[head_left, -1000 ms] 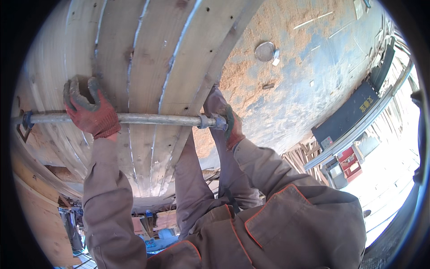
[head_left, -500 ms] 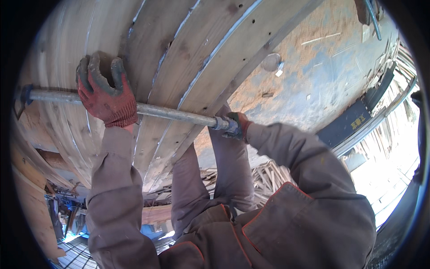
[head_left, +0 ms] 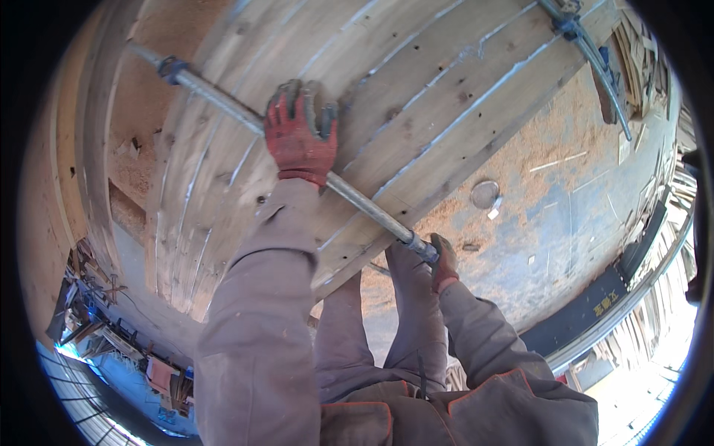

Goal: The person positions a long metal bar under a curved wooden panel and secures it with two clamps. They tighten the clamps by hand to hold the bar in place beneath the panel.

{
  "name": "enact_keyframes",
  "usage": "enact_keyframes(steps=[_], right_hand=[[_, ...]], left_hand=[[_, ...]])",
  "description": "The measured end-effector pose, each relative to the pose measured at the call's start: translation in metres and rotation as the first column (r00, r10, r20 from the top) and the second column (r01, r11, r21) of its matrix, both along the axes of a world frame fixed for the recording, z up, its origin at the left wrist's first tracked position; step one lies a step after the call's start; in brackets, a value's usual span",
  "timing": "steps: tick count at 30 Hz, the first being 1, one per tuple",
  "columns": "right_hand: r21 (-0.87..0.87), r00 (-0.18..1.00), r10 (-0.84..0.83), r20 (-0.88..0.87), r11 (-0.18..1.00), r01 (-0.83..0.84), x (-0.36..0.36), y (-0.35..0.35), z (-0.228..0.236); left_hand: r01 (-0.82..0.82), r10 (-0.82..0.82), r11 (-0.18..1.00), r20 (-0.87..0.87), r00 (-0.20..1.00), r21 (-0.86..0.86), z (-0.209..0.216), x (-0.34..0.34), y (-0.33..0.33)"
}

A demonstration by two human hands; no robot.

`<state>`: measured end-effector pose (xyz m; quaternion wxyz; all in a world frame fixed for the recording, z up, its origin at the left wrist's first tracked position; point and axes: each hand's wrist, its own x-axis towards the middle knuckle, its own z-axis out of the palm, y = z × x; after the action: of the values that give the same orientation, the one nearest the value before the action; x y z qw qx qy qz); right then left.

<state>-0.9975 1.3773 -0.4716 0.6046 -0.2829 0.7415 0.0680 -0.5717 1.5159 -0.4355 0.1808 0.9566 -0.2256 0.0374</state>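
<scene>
A metal pipe clamp (head_left: 368, 212) lies slantwise across a wide panel of glued wooden boards (head_left: 416, 97), with pale glue lines along the seams. My left hand (head_left: 301, 137), in a red glove with dark grey fingers, rests on top of the pipe near its middle. Its fingers stretch past the pipe over the wood, thumb apart. At the near end of the clamp, beside the panel's edge, my right hand (head_left: 444, 262) is closed round the clamp's end fitting; its fingertips are partly hidden. The clamp's far jaw (head_left: 172, 70) sits at the panel's opposite side.
A second clamp (head_left: 569, 28) crosses the panel at the upper right. Sawdust and wood scraps cover the floor (head_left: 535, 215). A dark box-like beam (head_left: 580, 312) and stacked wood strips (head_left: 632, 349) lie at the right. Planks (head_left: 71, 171) stand at the left.
My view has turned and shifted left, so panel and clamp appear farther right and the pipe slants more steeply. Both hands stay at the same clamp. The second clamp shows more fully.
</scene>
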Motion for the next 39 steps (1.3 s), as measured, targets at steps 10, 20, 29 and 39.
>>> enact_keyframes(steps=[10,20,29,39], right_hand=[[-0.514,0.635,0.762,-0.128,0.496,-0.700,0.017,-0.017,0.092],[-0.040,-0.076,0.967,-0.244,-0.089,-0.995,0.112,-0.002,0.091],[0.011,-0.189,0.971,-0.143,-0.190,-0.982,0.124,-0.010,0.086],[-0.039,-0.080,0.997,-0.004,-0.080,-0.996,0.126,-0.018,0.081]], left_hand=[[-0.169,0.147,0.975,-0.154,0.977,-0.146,0.053,-0.041,0.067],[-0.131,0.129,0.991,-0.119,0.984,-0.009,0.021,0.018,0.033],[-0.191,0.241,0.962,-0.277,0.930,0.196,0.006,0.020,0.020],[-0.174,0.218,0.967,-0.258,0.941,0.184,0.006,0.024,0.020]])
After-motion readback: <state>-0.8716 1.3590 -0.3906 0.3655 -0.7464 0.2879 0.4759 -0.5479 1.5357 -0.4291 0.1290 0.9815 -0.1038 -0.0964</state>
